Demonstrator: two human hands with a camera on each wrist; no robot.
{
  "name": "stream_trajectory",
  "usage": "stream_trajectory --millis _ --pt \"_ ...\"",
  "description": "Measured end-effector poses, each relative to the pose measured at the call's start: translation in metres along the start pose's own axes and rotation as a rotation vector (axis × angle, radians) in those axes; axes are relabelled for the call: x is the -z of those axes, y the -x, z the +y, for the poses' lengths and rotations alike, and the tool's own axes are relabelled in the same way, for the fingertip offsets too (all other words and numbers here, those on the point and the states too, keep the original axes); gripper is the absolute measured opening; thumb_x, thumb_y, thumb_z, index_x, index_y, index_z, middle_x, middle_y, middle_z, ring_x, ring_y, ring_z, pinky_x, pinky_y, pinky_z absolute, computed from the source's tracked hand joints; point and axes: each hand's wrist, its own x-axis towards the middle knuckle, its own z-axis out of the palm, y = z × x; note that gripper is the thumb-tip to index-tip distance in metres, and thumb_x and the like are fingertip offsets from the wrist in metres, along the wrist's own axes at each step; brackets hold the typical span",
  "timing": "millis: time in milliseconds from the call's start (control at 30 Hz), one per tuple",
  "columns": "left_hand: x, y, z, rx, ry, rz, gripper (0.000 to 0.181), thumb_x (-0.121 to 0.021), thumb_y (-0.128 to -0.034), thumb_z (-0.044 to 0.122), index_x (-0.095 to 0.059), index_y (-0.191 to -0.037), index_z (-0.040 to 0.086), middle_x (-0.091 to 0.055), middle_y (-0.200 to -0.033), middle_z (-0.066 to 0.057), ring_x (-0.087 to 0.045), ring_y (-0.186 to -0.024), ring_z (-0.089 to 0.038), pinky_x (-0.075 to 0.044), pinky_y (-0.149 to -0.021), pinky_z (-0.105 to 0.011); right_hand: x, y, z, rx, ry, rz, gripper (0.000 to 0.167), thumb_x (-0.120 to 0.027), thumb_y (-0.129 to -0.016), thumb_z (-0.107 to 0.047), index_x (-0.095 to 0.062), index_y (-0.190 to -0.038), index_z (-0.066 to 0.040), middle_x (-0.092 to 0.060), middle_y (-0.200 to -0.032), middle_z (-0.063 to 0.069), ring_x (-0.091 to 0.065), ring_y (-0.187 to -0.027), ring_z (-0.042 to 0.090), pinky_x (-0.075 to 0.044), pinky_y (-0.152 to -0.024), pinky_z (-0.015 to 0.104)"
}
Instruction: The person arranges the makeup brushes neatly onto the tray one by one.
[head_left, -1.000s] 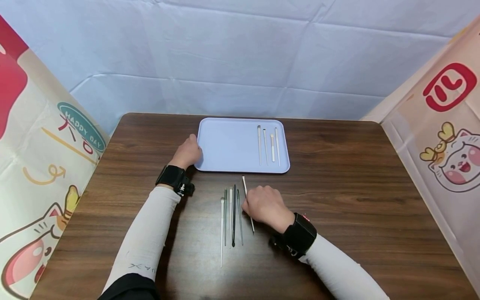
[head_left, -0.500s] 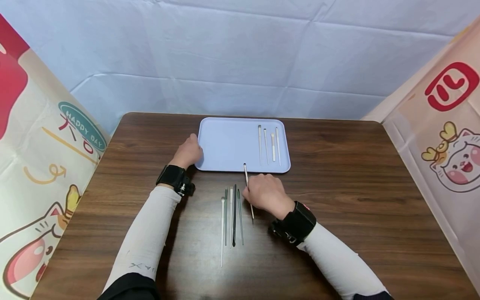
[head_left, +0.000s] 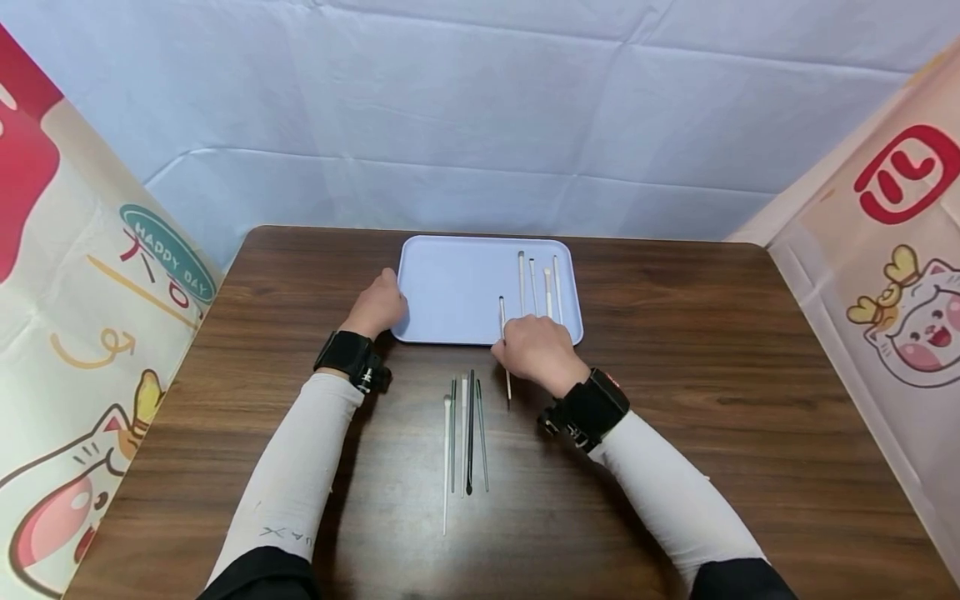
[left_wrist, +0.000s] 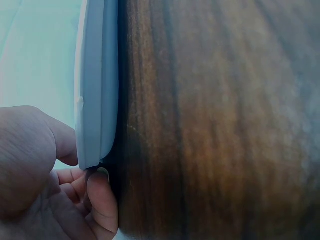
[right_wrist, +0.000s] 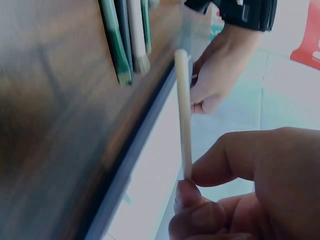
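Note:
My left hand (head_left: pixel 377 303) holds the left rim of a pale lavender tray (head_left: pixel 453 292); in the left wrist view the thumb lies over the rim and fingers (left_wrist: pixel 103 200) curl beneath it. Between thumb and fingers, my right hand (head_left: pixel 542 350) pinches a slim light-handled brush (right_wrist: pixel 184 115). That brush slants across the tray's front edge, its dark-tipped head over the tray. Several pale brushes (head_left: pixel 521 279) lie side by side on the tray's right part, their lower ends hidden behind my right hand.
On the brown wooden table (head_left: pixel 675 333), in front of the tray, several green, black and white brushes (head_left: pixel 470 433) lie roughly parallel. A pale cloth (head_left: pixel 480 108) hangs behind the table. Printed cloths (head_left: pixel 907 333) stand at both sides.
My right hand has moved away from me with the brush, from beside the brushes on the table to the tray's front edge. The left hand has stayed on the rim.

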Motion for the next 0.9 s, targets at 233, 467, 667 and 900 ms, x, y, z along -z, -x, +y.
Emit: stream_trajectory --millis 233,467,667,900 --pt "0.001 0.001 0.001 0.002 0.006 -0.005 0.044 -0.035 -0.1049 0.013 -0.031 -0.142 -0.010 -0.052 -0.132 -0.027 -0.057 -0.103 -0.035 -0.049 -0.090 -0.049 0.008 -0.018 0.007 -0.026 -0.013 -0.004 0.042 -0.051 -0.096 -0.023 -0.045 -0.055 -0.015 -0.044 -0.060 0.002 -0.044 -0.055 0.022 -0.037 -0.049 0.036" --pt "0.003 0.003 0.003 0.003 0.004 -0.006 0.044 -0.034 -0.1052 0.013 -0.031 -0.142 -0.010 -0.051 -0.133 -0.027 -0.057 -0.105 -0.035 -0.048 -0.091 -0.049 0.010 -0.039 0.013 -0.057 -0.022 -0.020 0.041 -0.051 -0.097 -0.026 -0.045 -0.058 -0.015 -0.042 -0.061 0.001 -0.042 -0.055 0.020 -0.036 -0.049 0.034" --pt "0.003 0.003 0.004 0.014 0.004 -0.011 0.043 -0.035 -0.1052 0.013 -0.032 -0.142 -0.009 -0.051 -0.133 -0.026 -0.057 -0.106 -0.035 -0.048 -0.092 -0.049 0.012 -0.056 0.016 -0.087 -0.042 -0.043 0.041 -0.051 -0.099 -0.029 -0.043 -0.062 -0.015 -0.042 -0.064 0.002 -0.042 -0.057 0.019 -0.034 -0.051 0.033" --pt "0.002 0.002 0.004 0.027 0.006 -0.013 0.043 -0.035 -0.1052 0.013 -0.032 -0.142 -0.009 -0.051 -0.135 -0.026 -0.056 -0.108 -0.034 -0.048 -0.094 -0.049 0.017 -0.072 0.021 -0.121 -0.062 -0.066 0.041 -0.050 -0.101 -0.033 -0.045 -0.065 -0.014 -0.043 -0.065 0.002 -0.042 -0.057 0.018 -0.034 -0.054 0.033"
